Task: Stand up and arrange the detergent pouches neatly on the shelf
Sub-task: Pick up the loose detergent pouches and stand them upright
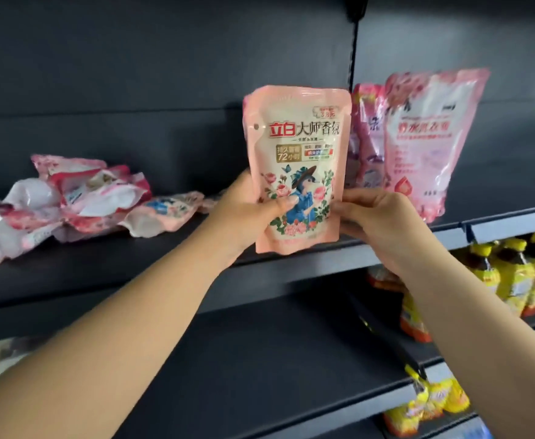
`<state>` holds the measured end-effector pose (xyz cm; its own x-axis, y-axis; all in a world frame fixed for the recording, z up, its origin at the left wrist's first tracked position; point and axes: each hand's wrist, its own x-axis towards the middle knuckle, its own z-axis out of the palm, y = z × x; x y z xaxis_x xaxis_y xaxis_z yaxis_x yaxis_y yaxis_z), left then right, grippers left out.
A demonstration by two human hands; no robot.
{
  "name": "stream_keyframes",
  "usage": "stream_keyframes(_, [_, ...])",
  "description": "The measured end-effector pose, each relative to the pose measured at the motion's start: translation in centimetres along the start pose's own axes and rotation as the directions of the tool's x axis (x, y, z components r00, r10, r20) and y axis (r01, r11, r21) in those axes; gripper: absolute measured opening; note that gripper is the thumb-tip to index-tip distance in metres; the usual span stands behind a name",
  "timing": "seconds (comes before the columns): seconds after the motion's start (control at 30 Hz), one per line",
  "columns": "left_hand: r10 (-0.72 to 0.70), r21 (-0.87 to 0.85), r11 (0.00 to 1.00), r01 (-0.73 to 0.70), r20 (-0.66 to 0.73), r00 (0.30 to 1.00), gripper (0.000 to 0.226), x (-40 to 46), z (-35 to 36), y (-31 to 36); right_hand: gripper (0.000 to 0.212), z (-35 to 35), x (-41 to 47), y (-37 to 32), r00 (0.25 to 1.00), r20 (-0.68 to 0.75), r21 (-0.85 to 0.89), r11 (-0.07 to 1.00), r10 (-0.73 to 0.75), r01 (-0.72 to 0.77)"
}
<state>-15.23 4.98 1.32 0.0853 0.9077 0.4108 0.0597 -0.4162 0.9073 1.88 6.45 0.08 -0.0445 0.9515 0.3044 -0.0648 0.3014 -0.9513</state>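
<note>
Both hands on pink pouch (296, 166): left hand (244, 213) grip wraps its left edge, right hand (377, 223) grip pinches right edge. Pouch upright, long axis vertical, base at shelf (164, 270) front lip. Standing pouches (424, 144) just right; fallen pile (69, 204) far left.

A glossy peach-pink detergent pouch (297, 166) with a floral figure print and red-and-black Chinese lettering stands upright, front facing out, its base at the front edge of the dark metal shelf (133, 264). Just right of it, two taller pink pouches (424, 144) stand leaning against the back panel — one partly behind the other. Well to the left, a loose heap of pink-and-white pouches (79, 201) lies flat and overlapping on the same shelf.
</note>
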Motion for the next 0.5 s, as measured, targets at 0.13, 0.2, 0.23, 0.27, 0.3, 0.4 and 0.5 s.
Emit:
stream_keyframes(0.13, [0.017,0.178,0.984,-0.019,0.012,1.0,0.048,4.8,3.1,-1.8,0.023,-2.5,4.9,1.3,0.995,-0.098,-0.062,0.998,-0.001,-0.005])
stream_keyframes(0.2, [-0.065,0.192,0.98,0.051,0.066,0.996,0.062,5.6,4.1,-3.4,0.021,-3.6,6.3,2.7,0.994,-0.102,-0.087,0.995,0.03,-0.039])
stream_keyframes(0.23, [-0.095,0.224,0.972,0.072,0.091,0.991,0.066,5.5,4.3,-4.3,0.021,-3.9,6.7,3.5,0.994,-0.105,-0.111,0.993,0.039,-0.051])
stream_keyframes(0.27, [-0.111,0.272,0.959,0.082,0.095,0.989,0.065,5.6,4.5,-5.1,0.023,-4.3,7.0,4.1,0.993,-0.107,-0.131,0.99,0.04,-0.054])
stream_keyframes(0.3, [-0.114,0.31,0.947,0.085,0.076,0.991,0.062,5.6,4.4,-5.8,0.027,-4.5,7.3,4.4,0.995,-0.1,-0.159,0.986,0.029,-0.045])
stream_keyframes(0.4, [-0.094,0.362,0.929,0.082,0.017,0.995,0.054,5.7,4.0,-6.2,0.037,-5.2,7.8,4.6,0.999,-0.052,-0.192,0.981,0.009,-0.019])
stream_keyframes(0.5, [-0.126,0.422,0.898,0.123,-0.021,0.992,0.05,6.2,4.2,-6.2,0.039,-5.6,8.0,4.9,1.0,0.009,-0.182,0.983,-0.006,0.007])
